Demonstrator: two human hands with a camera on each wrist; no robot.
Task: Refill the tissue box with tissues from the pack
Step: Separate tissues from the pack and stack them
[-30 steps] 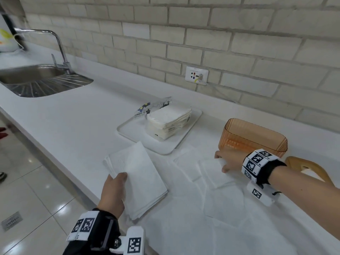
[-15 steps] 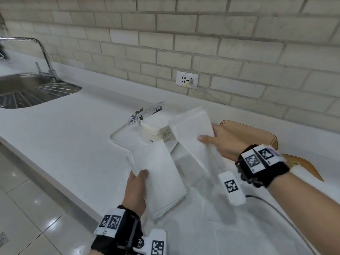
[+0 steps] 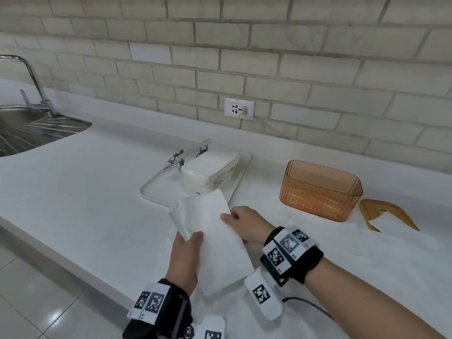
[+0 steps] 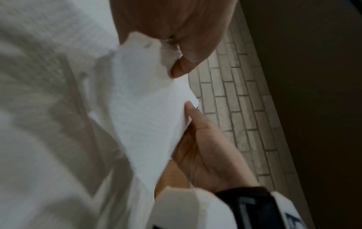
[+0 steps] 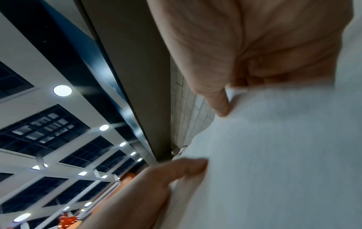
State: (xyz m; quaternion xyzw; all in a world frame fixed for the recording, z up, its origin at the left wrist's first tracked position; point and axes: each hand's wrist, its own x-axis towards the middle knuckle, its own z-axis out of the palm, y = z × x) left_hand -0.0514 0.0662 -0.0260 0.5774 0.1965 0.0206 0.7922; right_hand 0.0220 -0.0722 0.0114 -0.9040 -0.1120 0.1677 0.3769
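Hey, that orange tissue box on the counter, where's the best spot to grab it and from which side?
Probably from above, by the tissue box rim across its short width. It stands upright with its open top facing up, walls ribbed and rounded, and its near long side is free; the lid lies apart on its right.

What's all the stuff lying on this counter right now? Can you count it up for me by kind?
Tissue stack in both hands: 1
Opened tissue pack: 1
White tray: 1
Orange tissue box: 1
Box lid: 1
Loose tissues lying on the counter: too pale to count
Total: 5 things, plus the loose tissues
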